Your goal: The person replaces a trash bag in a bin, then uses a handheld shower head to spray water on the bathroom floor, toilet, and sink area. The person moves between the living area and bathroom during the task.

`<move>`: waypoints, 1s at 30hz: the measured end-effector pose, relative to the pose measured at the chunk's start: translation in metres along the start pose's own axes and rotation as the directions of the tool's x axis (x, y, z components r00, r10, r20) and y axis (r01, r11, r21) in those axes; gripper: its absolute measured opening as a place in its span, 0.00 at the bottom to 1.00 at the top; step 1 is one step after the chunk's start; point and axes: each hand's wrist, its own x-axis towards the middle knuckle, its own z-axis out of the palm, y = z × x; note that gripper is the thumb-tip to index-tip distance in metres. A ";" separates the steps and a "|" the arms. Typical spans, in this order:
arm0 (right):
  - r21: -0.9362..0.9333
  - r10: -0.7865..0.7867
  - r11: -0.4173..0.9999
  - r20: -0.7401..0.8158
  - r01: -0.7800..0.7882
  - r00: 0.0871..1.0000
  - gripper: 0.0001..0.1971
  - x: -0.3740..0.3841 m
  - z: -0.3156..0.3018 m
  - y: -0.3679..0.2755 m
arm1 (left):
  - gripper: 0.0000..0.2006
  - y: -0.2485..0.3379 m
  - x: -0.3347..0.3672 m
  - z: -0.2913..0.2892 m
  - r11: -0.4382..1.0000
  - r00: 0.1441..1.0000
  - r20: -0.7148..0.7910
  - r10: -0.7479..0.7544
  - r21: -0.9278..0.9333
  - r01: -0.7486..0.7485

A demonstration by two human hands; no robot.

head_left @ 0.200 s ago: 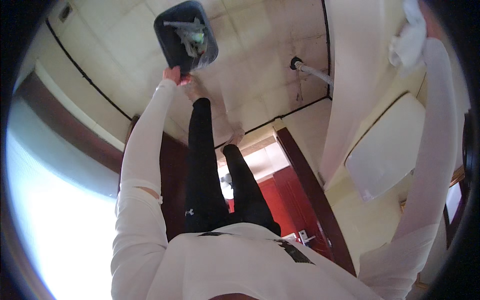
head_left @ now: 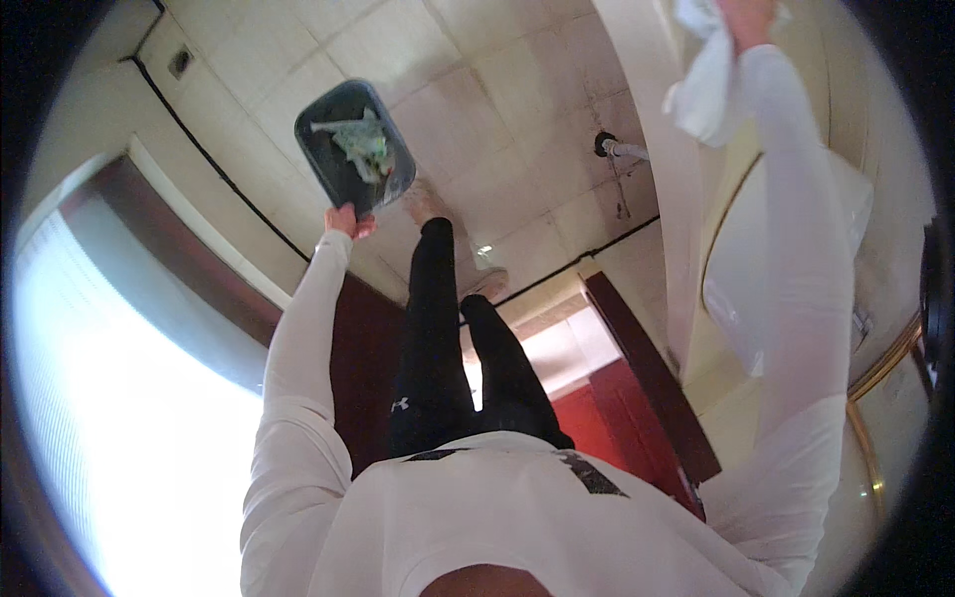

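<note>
My left hand [head_left: 350,222] is closed on the near rim of a dark grey trash bin [head_left: 316,164], which hangs over the tiled floor in front of my feet. Crumpled, pale translucent plastic rubbish [head_left: 364,144] lies inside it, with small green and yellow bits. Far out at the upper right, my right hand [head_left: 748,20] grips a crumpled white cloth [head_left: 708,95]. Its fingers are partly cut off by the picture's edge, and the cloth dangles beside a white basin edge.
A pale hose [head_left: 627,150] runs from a floor drain [head_left: 603,144] toward the white fixture. Behind my legs stands a dark red door frame [head_left: 652,373] with a red door beyond. A bright window [head_left: 119,418] is at left. Another drain [head_left: 180,63] lies at the far left.
In the picture, the bin and my left hand have shifted down, nearer my body. My right hand with the white cloth has come inward to the left. The whole view has tilted slightly.
</note>
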 end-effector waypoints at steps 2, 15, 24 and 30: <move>-0.021 0.015 1.000 -0.111 -0.017 0.994 0.32 -0.042 0.014 -0.004 | 0.12 0.003 -0.029 -0.036 1.000 0.994 -0.111 0.008 -0.011 -0.010; 0.035 0.373 0.898 0.467 -0.439 0.802 0.31 -0.359 0.042 0.015 | 0.12 0.115 -0.089 -0.022 0.867 0.888 -0.104 0.448 0.296 -0.402; -0.022 0.953 0.157 0.264 -0.987 0.145 0.38 -0.801 0.015 0.056 | 0.12 0.100 -0.153 0.047 0.451 0.776 0.443 0.448 0.638 -0.625; 0.787 0.837 -0.372 0.054 -0.493 -0.545 0.38 -0.896 0.027 -0.017 | 0.12 0.070 -0.171 0.127 -0.230 0.705 0.677 0.212 0.736 -0.637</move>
